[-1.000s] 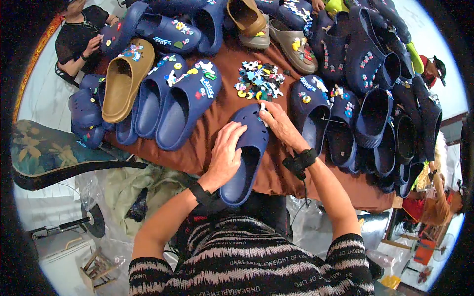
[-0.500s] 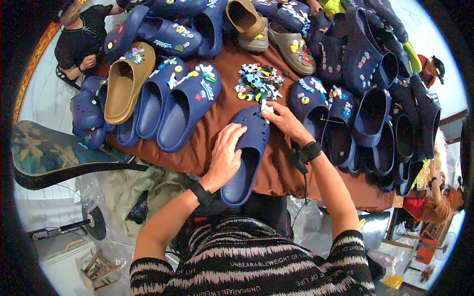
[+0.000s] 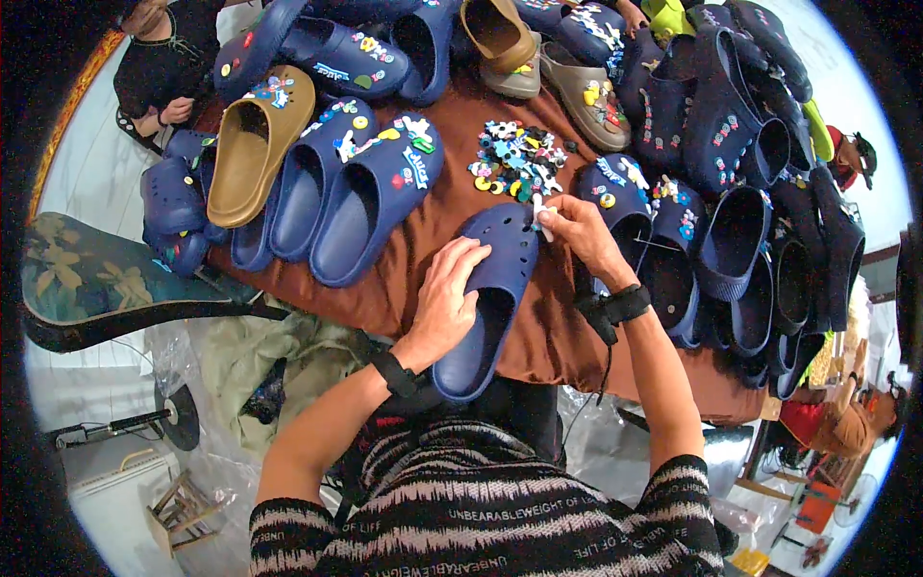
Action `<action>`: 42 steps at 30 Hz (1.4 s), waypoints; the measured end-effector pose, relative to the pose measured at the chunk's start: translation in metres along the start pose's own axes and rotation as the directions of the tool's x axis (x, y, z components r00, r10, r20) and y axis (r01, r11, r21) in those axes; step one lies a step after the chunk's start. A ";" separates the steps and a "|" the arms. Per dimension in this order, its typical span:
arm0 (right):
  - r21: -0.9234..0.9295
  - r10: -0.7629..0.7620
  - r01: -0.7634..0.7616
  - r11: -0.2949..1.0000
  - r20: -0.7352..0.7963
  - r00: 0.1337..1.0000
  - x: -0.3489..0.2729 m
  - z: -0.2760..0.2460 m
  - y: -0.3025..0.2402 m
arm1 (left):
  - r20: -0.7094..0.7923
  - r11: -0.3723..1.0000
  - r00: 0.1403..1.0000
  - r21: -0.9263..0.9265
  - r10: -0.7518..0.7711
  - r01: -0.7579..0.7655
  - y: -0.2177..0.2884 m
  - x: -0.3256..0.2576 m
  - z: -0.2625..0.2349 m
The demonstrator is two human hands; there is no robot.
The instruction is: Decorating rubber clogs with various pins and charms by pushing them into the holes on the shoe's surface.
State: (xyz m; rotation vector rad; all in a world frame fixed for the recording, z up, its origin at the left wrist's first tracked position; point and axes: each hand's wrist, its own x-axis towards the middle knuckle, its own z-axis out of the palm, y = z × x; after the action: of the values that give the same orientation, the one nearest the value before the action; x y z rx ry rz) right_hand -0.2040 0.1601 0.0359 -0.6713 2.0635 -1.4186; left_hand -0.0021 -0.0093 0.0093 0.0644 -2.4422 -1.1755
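A plain blue clog (image 3: 502,252) with holes in its upper lies toe-away on the brown cloth in front of me. My left hand (image 3: 444,293) is wrapped over its left side, fingers on the upper and thumb near the opening. At the clog's right front edge, my right hand (image 3: 577,231) pinches a small white shoe charm (image 3: 541,213) between thumb and fingers. The charm touches or sits very close to the upper; its underside is hidden. Just beyond the toe is a pile of loose shoe charms (image 3: 519,159) in black, white, yellow and blue.
Decorated blue clogs (image 3: 375,202) and a brown clog (image 3: 260,144) stand at left, more blue clogs (image 3: 735,240) crowd the right. Brown cloth (image 3: 461,115) covers the table. A padded chair (image 3: 115,279) is at left. Other people sit at far left and right.
The view has shifted slightly. My right hand stays at the clog's front right with the white charm, its fingers slightly changed. The left hand keeps its hold on the clog.
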 end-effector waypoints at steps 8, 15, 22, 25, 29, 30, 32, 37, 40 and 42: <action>-0.178 -0.174 0.198 0.964 0.142 0.974 0.013 -0.004 -0.013 | -0.003 1.000 1.000 0.006 0.004 -0.004 0.001 0.000 0.001; -0.385 -0.082 0.316 0.867 0.516 0.852 0.052 0.000 -0.042 | 0.016 1.000 1.000 -0.019 -0.018 0.019 0.000 0.000 0.002; -0.602 -0.066 0.369 0.708 0.463 0.884 0.066 0.005 -0.044 | 0.021 0.999 0.999 -0.034 -0.034 0.034 0.001 0.000 0.001; -0.605 -0.045 0.353 0.713 0.464 0.885 0.070 0.003 -0.040 | 0.028 0.999 0.999 -0.029 -0.033 0.033 0.001 0.000 0.001; -0.630 0.048 0.292 0.719 0.464 0.884 0.071 0.005 -0.046 | 0.032 0.999 0.999 -0.028 -0.042 0.043 0.002 0.000 0.000; -0.686 0.090 0.276 0.673 0.447 0.890 0.073 0.006 -0.047 | 0.032 0.999 0.999 -0.026 -0.043 0.044 0.002 0.000 0.000; -0.738 0.132 0.257 0.624 0.424 0.896 0.078 0.006 -0.042 | 0.035 0.999 0.998 -0.025 -0.043 0.044 0.001 0.000 0.001; -0.740 0.190 0.255 0.622 0.459 0.868 0.086 0.008 -0.048 | 0.029 0.999 0.999 -0.010 -0.040 0.040 -0.001 -0.001 0.001; -0.754 0.188 0.355 0.553 0.528 0.828 0.096 0.005 -0.033 | 0.036 0.999 0.999 0.030 -0.014 0.013 0.002 0.003 0.003; -0.801 0.256 0.430 0.416 0.557 0.790 0.102 0.012 -0.043 | 0.033 0.999 0.999 0.035 -0.013 0.012 0.000 0.002 0.002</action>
State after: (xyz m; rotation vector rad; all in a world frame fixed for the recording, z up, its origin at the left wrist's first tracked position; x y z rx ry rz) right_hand -0.2661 0.0699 0.0572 -1.4678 2.0762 0.1763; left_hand -0.0043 -0.0079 0.0090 0.0717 -2.4948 -1.1481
